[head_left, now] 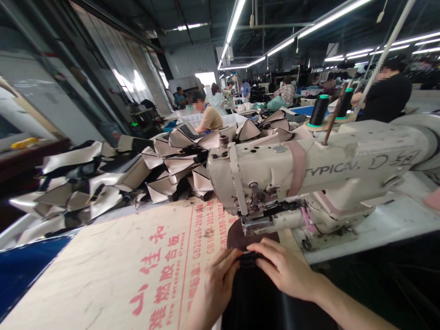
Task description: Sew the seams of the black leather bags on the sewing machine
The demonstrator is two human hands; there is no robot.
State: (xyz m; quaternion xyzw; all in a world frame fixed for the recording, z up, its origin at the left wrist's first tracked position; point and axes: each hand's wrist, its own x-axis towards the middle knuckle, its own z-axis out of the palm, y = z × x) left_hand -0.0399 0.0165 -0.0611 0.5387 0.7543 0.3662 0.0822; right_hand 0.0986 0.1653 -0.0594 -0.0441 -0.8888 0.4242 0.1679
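Observation:
A black leather-like piece (256, 293) hangs in front of the sewing machine (261, 169), its upper edge bunched between my two hands. My left hand (220, 275) pinches that edge from the left. From the right, my right hand (285, 268) grips the same edge, fingers bent over the top. Something small and black lies folded between the fingertips; its exact shape is hard to make out. Just beyond the hands, under the needle area, is a dark brown rounded piece (237, 236). The hands are in front of the presser foot, apart from it.
A plywood board (113, 261) with red print covers the table's left side. Behind it lies a heap of beige and black sewn pieces (120, 172). Black thread spools (319, 111) stand on the machine. Several people sit farther back, one in black (388, 94) at right.

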